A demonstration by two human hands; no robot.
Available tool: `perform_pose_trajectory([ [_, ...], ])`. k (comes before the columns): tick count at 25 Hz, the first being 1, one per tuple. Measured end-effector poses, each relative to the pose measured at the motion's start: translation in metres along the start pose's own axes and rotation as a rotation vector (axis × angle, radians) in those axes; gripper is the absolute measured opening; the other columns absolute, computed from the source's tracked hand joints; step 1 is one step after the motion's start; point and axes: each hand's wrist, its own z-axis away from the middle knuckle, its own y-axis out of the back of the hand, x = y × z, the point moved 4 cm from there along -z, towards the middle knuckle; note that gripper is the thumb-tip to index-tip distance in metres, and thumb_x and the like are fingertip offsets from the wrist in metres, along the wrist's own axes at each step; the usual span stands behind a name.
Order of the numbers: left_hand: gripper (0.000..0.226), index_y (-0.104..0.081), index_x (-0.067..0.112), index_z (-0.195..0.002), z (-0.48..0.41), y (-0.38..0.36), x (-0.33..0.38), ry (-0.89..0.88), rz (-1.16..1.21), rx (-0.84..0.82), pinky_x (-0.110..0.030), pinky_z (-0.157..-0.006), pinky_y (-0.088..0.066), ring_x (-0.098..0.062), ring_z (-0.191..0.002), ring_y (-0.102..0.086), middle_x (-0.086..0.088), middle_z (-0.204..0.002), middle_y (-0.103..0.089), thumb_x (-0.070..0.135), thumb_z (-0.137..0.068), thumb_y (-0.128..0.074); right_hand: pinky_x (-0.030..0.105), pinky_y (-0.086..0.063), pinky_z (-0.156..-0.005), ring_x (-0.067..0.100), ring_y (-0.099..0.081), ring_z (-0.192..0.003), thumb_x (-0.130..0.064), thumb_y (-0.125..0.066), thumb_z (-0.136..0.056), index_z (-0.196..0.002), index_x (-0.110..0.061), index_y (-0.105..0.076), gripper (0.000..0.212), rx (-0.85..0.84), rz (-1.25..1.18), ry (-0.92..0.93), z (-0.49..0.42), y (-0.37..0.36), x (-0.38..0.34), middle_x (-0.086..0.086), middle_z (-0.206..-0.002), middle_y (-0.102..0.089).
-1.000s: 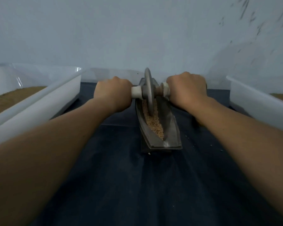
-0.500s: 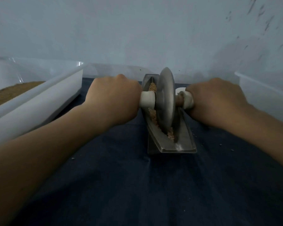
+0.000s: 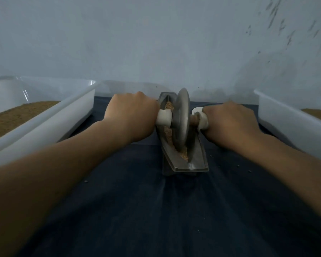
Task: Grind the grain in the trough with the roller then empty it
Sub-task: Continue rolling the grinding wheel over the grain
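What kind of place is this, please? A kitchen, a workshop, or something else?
Probably a grinding workstation, not a kitchen: a metal trough with a disc roller sits on a dark cloth, the left tub and right tub hold brown meal, and a bare wall stands behind.

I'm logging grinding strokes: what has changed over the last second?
The roller was pulled along the trough from its far end toward the person, uncovering grain at the far end. The left hand and right hand came with it. Unchanged: both still hold its white handles; the trough sits on the dark cloth.
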Motion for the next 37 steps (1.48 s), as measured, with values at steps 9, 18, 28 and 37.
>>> perform_pose_trajectory([
  [9,0.009,-0.065,0.027,-0.093,-0.040,-0.030,-0.008,0.025,0.021,0.038,-0.031,-0.051,-0.031,-0.021,-0.054,-0.039,0.002,-0.066,-0.037,0.031,-0.086,-0.062,0.024,-0.031,-0.049,0.022,-0.050,-0.058,-0.040,-0.062,-0.086,-0.073,-0.025,-0.054,0.021,0.030,0.023,-0.036,-0.039,-0.026,-0.003,-0.002,-0.066,-0.051],
  [18,0.011,-0.061,0.031,-0.090,-0.010,-0.015,-0.005,0.003,0.063,0.039,-0.031,-0.052,-0.031,-0.018,-0.054,-0.040,0.006,-0.064,-0.035,0.030,-0.080,-0.065,0.025,-0.030,-0.048,0.017,-0.046,-0.055,-0.038,-0.062,-0.083,-0.068,-0.027,-0.046,0.025,0.004,0.014,0.048,-0.015,-0.005,0.000,-0.006,-0.065,-0.050],
  [28,0.006,-0.061,0.025,-0.087,-0.031,-0.029,-0.006,0.066,0.044,-0.033,-0.032,-0.053,-0.036,-0.024,-0.058,-0.045,0.001,-0.065,-0.040,0.030,-0.085,-0.062,0.026,-0.023,-0.049,0.024,-0.046,-0.058,-0.040,-0.065,-0.084,-0.078,-0.023,-0.056,0.020,0.146,0.044,0.052,-0.041,-0.024,-0.007,0.003,-0.069,-0.059],
  [37,0.008,-0.059,0.032,-0.092,-0.004,-0.011,-0.005,-0.015,0.110,-0.022,-0.033,-0.055,-0.036,-0.020,-0.060,-0.042,0.006,-0.066,-0.035,0.030,-0.084,-0.061,0.025,-0.026,-0.047,0.022,-0.050,-0.056,-0.043,-0.059,-0.085,-0.073,-0.029,-0.048,0.021,0.093,0.009,0.099,-0.009,-0.002,0.001,-0.005,-0.065,-0.053],
])
